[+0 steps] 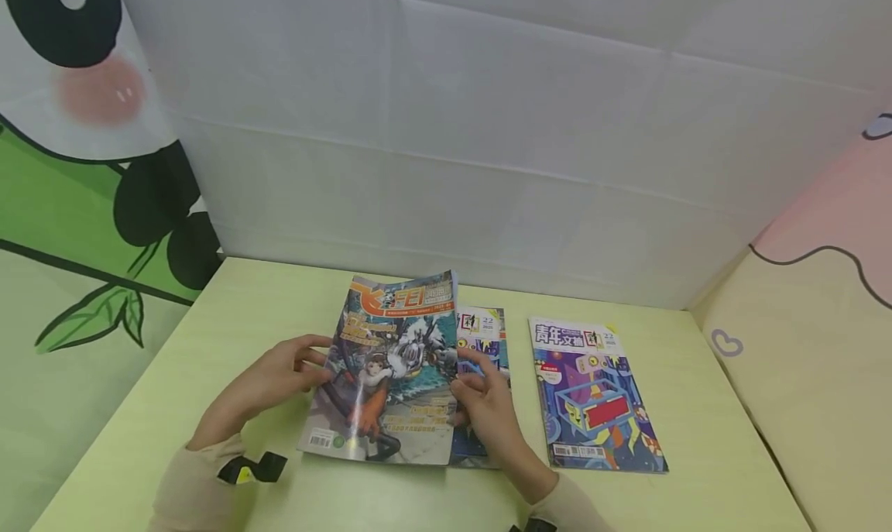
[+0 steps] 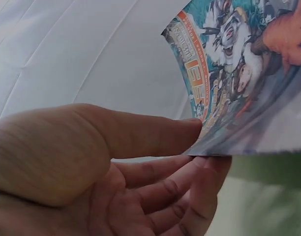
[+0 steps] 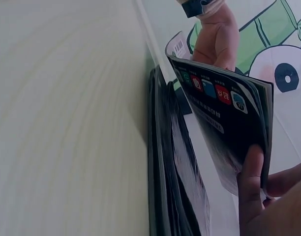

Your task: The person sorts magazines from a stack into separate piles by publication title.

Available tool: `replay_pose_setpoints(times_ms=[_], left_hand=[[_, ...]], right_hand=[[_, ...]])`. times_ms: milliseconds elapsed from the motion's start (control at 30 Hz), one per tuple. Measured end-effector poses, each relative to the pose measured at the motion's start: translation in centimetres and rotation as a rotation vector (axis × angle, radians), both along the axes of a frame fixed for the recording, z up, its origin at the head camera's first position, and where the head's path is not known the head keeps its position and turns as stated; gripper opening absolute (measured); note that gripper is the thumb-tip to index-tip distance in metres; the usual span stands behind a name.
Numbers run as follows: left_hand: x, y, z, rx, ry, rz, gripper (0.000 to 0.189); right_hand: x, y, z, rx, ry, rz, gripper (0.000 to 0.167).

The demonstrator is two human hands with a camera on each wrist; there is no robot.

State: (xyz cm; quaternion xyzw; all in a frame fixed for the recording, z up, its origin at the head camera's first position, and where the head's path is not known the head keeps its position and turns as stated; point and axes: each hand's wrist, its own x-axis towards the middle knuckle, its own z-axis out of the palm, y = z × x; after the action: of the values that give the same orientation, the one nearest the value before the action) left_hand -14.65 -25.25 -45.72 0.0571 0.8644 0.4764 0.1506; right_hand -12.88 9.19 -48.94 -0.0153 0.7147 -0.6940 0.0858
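Observation:
A glossy magazine (image 1: 411, 392) with an orange title and a cartoon figure on its cover is held up off the table by both hands. My left hand (image 1: 282, 373) pinches its left edge; in the left wrist view the thumb (image 2: 160, 135) lies on the cover and the fingers are beneath. On the opposite edge my right hand (image 1: 491, 412) pinches it between thumb and fingers. Its dark back (image 3: 214, 108) shows in the right wrist view, tilted above the magazines below. Partly hidden under it lies a purple-and-blue magazine (image 1: 484, 327).
Another purple magazine (image 1: 599, 400) lies apart on the right of the pale yellow table (image 1: 704, 439). A white sheet (image 1: 488, 168) hangs behind the table's far edge. Cartoon-printed panels stand at the left (image 1: 77, 230) and right (image 1: 808, 346).

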Motion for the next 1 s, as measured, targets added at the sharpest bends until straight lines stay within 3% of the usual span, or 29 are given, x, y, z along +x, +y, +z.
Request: replay_pose_setpoints(times_ms=[367, 733, 1000], left_hand=[[0.3, -3.8, 0.4, -0.025, -0.007, 0.001, 0.056], [0.3, -6.8, 0.0, -0.100, 0.014, 0.092, 0.049], [0.5, -8.6, -0.2, -0.105, -0.005, 0.131, 0.049]], right_hand=[[0.8, -3.4, 0.5, -0.051, -0.014, 0.081, 0.048], [0.6, -7.4, -0.1, -0.079, 0.009, 0.054, 0.049], [0.2, -9.5, -0.7, -0.095, 0.022, 0.090, 0.049]])
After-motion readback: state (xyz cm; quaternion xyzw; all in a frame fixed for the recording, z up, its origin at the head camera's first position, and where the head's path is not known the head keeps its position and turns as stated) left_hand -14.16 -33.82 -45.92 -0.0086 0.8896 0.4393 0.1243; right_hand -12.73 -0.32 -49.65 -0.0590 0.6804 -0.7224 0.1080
